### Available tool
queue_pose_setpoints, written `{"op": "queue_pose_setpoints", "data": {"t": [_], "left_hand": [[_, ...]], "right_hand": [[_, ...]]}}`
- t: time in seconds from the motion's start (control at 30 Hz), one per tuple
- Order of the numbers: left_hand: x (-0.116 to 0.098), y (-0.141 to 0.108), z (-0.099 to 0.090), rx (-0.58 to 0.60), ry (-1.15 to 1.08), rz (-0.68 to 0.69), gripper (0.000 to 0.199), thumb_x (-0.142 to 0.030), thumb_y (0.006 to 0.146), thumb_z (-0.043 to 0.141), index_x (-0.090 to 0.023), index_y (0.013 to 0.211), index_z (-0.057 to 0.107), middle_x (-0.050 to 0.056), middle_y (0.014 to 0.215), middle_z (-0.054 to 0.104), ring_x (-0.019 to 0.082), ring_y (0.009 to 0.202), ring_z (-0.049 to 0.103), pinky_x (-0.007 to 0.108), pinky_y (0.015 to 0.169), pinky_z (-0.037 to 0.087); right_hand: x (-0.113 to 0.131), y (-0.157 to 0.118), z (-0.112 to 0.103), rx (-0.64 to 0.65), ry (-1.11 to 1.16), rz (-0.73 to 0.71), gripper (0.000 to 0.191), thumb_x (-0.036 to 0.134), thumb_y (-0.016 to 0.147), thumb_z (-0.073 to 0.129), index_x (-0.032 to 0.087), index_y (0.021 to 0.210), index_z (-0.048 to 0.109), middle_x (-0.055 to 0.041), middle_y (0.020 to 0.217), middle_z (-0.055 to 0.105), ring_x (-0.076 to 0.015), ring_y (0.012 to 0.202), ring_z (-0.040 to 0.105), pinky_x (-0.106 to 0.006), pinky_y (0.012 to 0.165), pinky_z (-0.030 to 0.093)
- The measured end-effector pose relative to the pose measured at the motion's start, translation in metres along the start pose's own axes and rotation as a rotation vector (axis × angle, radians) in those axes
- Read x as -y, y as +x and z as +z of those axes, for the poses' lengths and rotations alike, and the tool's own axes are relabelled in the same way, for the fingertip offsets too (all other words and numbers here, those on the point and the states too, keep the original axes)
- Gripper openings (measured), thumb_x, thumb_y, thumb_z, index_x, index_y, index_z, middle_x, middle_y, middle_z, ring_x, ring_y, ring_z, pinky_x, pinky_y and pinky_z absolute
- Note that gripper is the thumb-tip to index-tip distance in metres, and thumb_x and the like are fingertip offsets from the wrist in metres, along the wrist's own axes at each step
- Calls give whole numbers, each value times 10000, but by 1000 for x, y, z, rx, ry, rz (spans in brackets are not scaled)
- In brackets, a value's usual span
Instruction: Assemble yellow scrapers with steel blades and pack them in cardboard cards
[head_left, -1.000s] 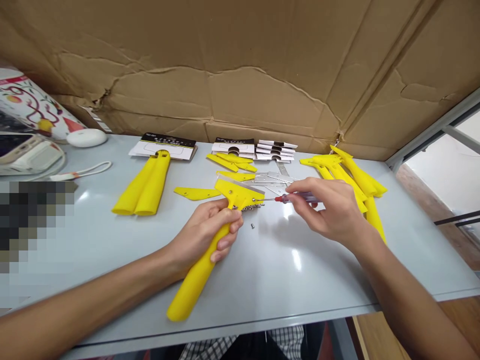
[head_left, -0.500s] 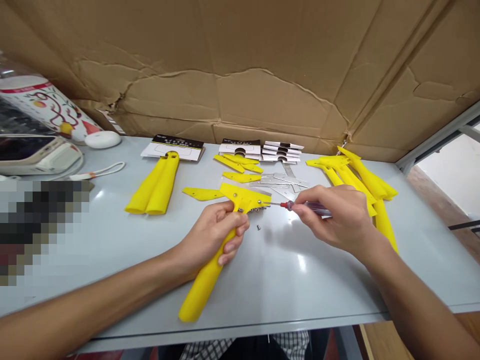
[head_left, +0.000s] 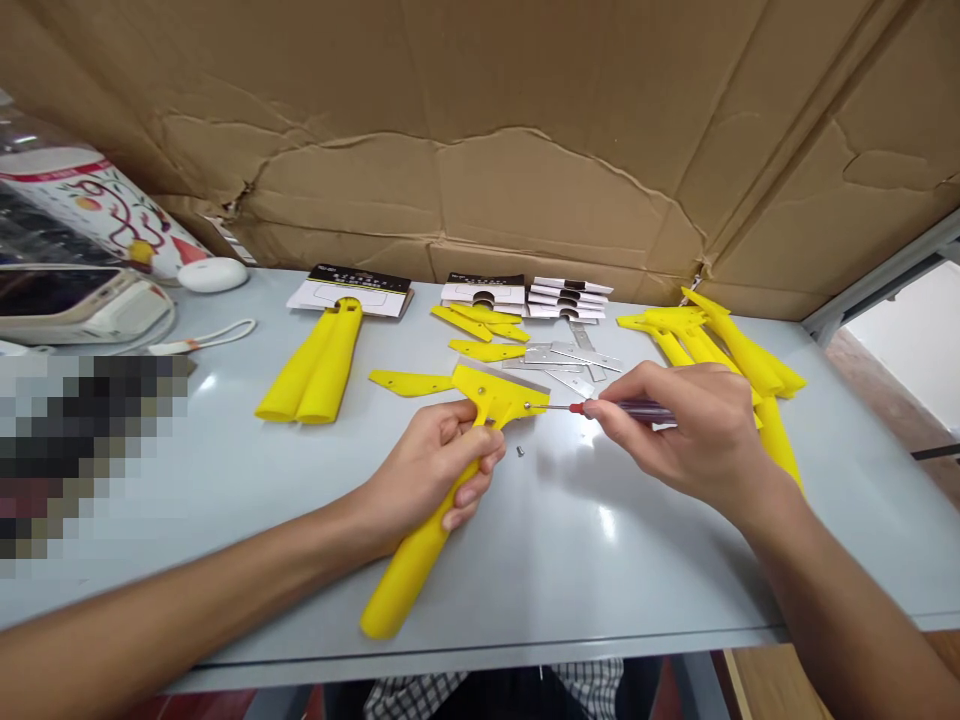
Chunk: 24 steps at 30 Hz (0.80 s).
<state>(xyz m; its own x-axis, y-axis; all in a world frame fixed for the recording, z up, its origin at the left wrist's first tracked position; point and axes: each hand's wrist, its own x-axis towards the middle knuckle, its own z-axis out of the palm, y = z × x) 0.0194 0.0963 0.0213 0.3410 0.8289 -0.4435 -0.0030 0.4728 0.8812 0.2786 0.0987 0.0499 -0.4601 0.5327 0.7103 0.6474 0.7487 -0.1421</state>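
Note:
My left hand point(head_left: 450, 460) is wrapped round the handle of a yellow scraper point(head_left: 420, 560), just below its head. A metal blade point(head_left: 517, 378) shows along the head's far edge. In my right hand point(head_left: 675, 430) is a screwdriver point(head_left: 637, 409) with a red collar and a clear, dark-tinted handle. Its tip meets a screw point(head_left: 527, 405) at the right side of the head. A second screw point(head_left: 460, 391) shows on the left part of the head. One loose screw point(head_left: 520, 452) lies on the table beside my left fingers.
Yellow cover strips point(head_left: 411, 383) and thin metal blades point(head_left: 570, 356) lie behind the scraper. Yellow handles rest at left point(head_left: 322, 370) and right point(head_left: 731, 355). Packaging cards point(head_left: 484, 290) stand near the cardboard wall point(head_left: 480, 150). A handheld device point(head_left: 82, 305) sits at far left.
The view has shifted slightly. The scraper head has turned a little, and the screws that showed beneath its edge are now hidden. The screwdriver stays at the right-hand screw.

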Motion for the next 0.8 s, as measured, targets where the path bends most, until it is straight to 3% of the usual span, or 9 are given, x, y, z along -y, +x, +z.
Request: {"op": "queue_pose_setpoints", "data": {"t": [0.17, 0.23, 0.3, 0.37, 0.47, 0.53, 0.6, 0.73, 0.8], "left_hand": [[1, 2, 0, -7, -22, 1, 340, -341, 712, 827, -229, 646, 513, -63, 433, 470, 58, 297, 359, 187, 319, 291], [1, 2, 0, 6, -26, 5, 327, -332, 719, 820, -229, 653, 517, -63, 435, 473, 59, 297, 360, 187, 317, 289], [2, 2, -1, 16, -25, 14, 315, -321, 729, 813, -228, 659, 520, -61, 441, 481, 61, 300, 366, 188, 317, 292], [2, 2, -1, 22, -24, 22, 310, -316, 742, 807, -228, 666, 520, -62, 446, 482, 61, 306, 364, 187, 317, 292], [2, 2, -1, 28, -21, 31, 310, -314, 750, 809, -231, 683, 517, -69, 453, 485, 62, 318, 364, 186, 316, 295], [2, 2, -1, 27, -22, 39, 323, -314, 745, 817, -236, 691, 508, -72, 458, 489, 65, 325, 371, 186, 314, 299], [2, 2, -1, 25, -24, 43, 337, -322, 749, 818, -241, 692, 496, -75, 456, 488, 67, 327, 372, 187, 312, 299], [2, 1, 0, 32, -24, 48, 327, -339, 765, 810, -237, 688, 509, -74, 452, 488, 65, 328, 368, 184, 309, 295], [1, 1, 0, 26, -24, 44, 325, -339, 765, 808, -237, 687, 509, -73, 450, 488, 66, 329, 371, 183, 309, 298]], "right_hand": [[1, 1, -2, 139, 139, -51, 163, 149, 1066, 677, 253, 941, 685, 7, 861, 770, -146, 739, 726, -295, 644, 511], [0, 2, -4, 136, 131, -58, 108, 173, 1069, 668, 244, 991, 694, -11, 911, 784, -161, 780, 743, -303, 664, 523], [0, 2, -6, 109, 57, -32, 68, 290, 1093, 670, 233, 1059, 686, 0, 845, 780, -167, 711, 737, -306, 617, 500], [-1, 2, -8, 88, -44, 2, 172, 377, 1125, 628, 235, 1037, 668, 42, 674, 708, -148, 538, 650, -309, 530, 424], [-2, 2, -7, 83, -69, 24, 190, 327, 1127, 626, 248, 956, 645, 62, 617, 677, -117, 449, 568, -302, 491, 391], [-1, 1, -6, 82, 27, 26, 66, 256, 1090, 675, 253, 1026, 660, 32, 797, 784, -128, 581, 685, -286, 562, 498], [1, 1, -6, 81, 145, 19, 108, 172, 1056, 691, 262, 1112, 668, 10, 936, 813, -151, 749, 762, -293, 654, 579], [3, 2, -7, 96, 247, -16, 234, 44, 999, 656, 253, 1103, 674, -27, 1041, 808, -177, 954, 783, -300, 729, 609], [3, 2, -7, 115, 218, -23, 180, 98, 1009, 668, 244, 1114, 677, -37, 1056, 811, -183, 956, 789, -301, 726, 608]]}}
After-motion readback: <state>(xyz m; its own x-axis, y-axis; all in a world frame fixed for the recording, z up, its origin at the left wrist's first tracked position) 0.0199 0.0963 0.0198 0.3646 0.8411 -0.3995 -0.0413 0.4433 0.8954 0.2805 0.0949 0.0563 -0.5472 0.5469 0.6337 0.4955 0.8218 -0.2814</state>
